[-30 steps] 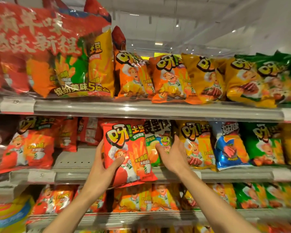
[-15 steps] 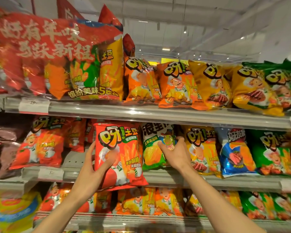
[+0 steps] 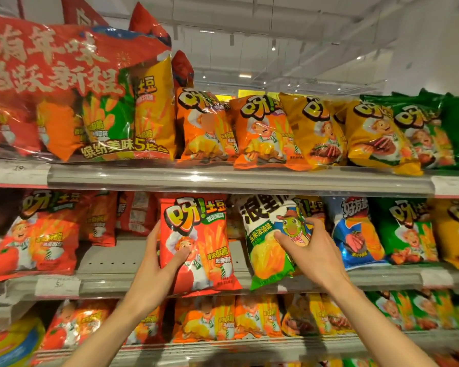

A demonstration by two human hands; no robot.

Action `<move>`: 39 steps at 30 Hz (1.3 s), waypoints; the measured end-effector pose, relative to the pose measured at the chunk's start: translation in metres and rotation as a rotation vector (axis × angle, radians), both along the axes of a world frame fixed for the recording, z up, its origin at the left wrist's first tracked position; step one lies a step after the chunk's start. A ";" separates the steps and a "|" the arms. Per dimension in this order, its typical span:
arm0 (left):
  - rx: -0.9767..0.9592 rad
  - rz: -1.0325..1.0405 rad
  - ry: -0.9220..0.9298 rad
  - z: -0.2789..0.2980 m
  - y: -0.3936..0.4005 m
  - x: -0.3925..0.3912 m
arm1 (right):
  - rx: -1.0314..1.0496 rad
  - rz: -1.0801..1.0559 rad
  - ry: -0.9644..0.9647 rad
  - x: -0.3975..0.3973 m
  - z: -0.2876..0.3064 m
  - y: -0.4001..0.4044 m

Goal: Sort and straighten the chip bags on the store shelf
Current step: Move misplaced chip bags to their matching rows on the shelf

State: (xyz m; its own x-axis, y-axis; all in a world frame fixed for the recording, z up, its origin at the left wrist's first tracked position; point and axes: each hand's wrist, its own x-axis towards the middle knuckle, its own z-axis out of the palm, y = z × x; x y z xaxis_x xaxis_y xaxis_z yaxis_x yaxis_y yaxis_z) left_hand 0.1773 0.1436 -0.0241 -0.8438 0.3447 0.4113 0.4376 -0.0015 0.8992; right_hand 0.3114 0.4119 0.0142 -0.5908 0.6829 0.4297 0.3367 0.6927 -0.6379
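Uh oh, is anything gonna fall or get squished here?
Maybe. The red chip bag hangs over the front edge of the middle shelf, held only by the left hand, so it might slip off if let go. The right hand presses on the green-and-white frog bag, which leans; pushing too hard might crush the chips.

White price tags sit clipped along the grey rail, one at the far left, another at the far right. Above the top row a white ceiling shows pipes and tracks, with small lights glowing. A yellow sign peeks up behind the stock.
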 end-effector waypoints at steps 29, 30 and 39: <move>-0.758 0.210 0.396 0.013 0.130 -0.040 | -0.298 -0.113 0.104 0.079 -0.026 0.027; -0.686 0.223 0.411 0.012 0.125 -0.038 | -0.310 -0.099 0.109 0.077 -0.026 0.024; -0.393 -0.135 0.282 0.009 0.102 0.033 | -0.484 0.009 0.174 0.063 -0.033 0.005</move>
